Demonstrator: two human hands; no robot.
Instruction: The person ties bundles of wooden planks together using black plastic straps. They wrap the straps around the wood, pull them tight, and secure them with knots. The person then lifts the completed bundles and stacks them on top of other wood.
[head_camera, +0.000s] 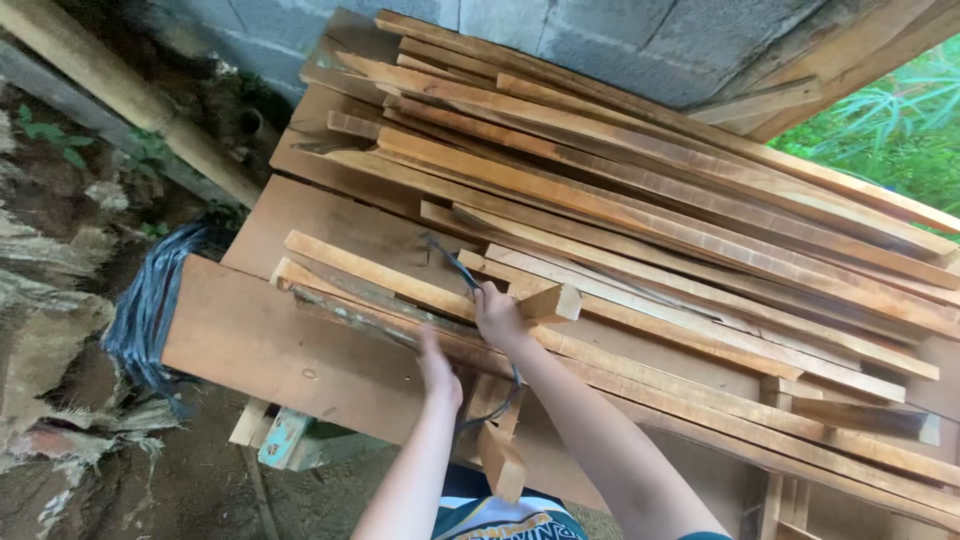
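Looping dark strap (462, 268) around wood slat bundle (400, 295) at centre: right hand (497, 316) closed on strap, left hand (437, 366) gripping slats; knot not yet tied.

1. Both bare forearms reach forward and up from the bottom edge of the view, running side by side; the right one is longer in view.
2. The left hand (438, 367) lies knuckles up, fingers curled forward and down; its palm is hidden.
3. The right hand (497, 316) sits just ahead of the left, fingers closed in a fist-like grip; wrist straight.
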